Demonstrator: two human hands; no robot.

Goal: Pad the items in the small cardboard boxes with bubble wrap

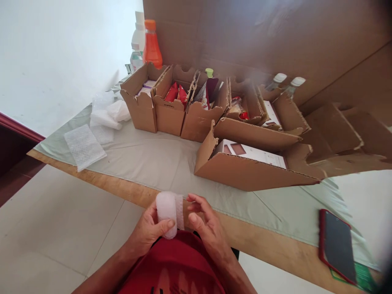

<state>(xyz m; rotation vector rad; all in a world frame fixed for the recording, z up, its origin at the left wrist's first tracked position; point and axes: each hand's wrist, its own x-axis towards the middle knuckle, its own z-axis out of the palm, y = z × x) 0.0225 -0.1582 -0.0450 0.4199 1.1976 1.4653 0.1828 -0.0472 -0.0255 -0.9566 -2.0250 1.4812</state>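
Note:
My left hand point(154, 228) is closed around a small bundle of bubble wrap point(167, 212), its thumb pressed on the near face. The wrap looks white and see-through, folded over into a rounded oblong, and a loose flap stands out on its right side. Whether anything lies inside the wrap, I cannot tell. Just right of that flap, my right hand point(208, 228) has its thumb and fingers apart and holds nothing. Both hands are in front of the table's near edge, above the red clothing.
Cardboard bins point(170, 118) with packets and boxes line the table's back. Nearer lies a long cardboard bin point(245, 175) holding a white box point(254, 154). Bubble wrap sheets point(85, 147) lie left, a phone point(337, 245) right. An orange bottle point(151, 47) stands behind.

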